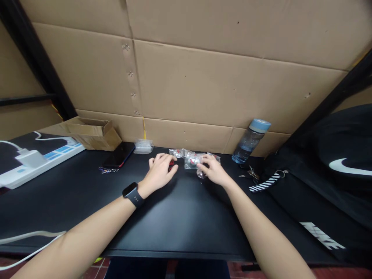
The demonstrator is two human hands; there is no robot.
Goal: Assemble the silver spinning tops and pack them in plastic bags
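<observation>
My left hand (160,171), with a dark watch (133,193) on its wrist, curls over a small red object (171,166) on the black table. The fingers and thumb hide most of that object, so its kind cannot be told. My right hand (214,170) has its thumb and fingers bent on a clear plastic packet (191,161) with something red inside. Under the right thumb sits a clear rounded piece (200,173). Another clear packet (176,153) with a red bit lies behind, between the hands. More clear wrapping shows behind the right fingers.
On the left are a power strip (58,155), an open cardboard box (100,135) and a phone (118,155). Clear plastic bags (143,146) lie by the cardboard wall (186,89). A water bottle (250,143), keys (252,173) and a black bag (325,201) stand right.
</observation>
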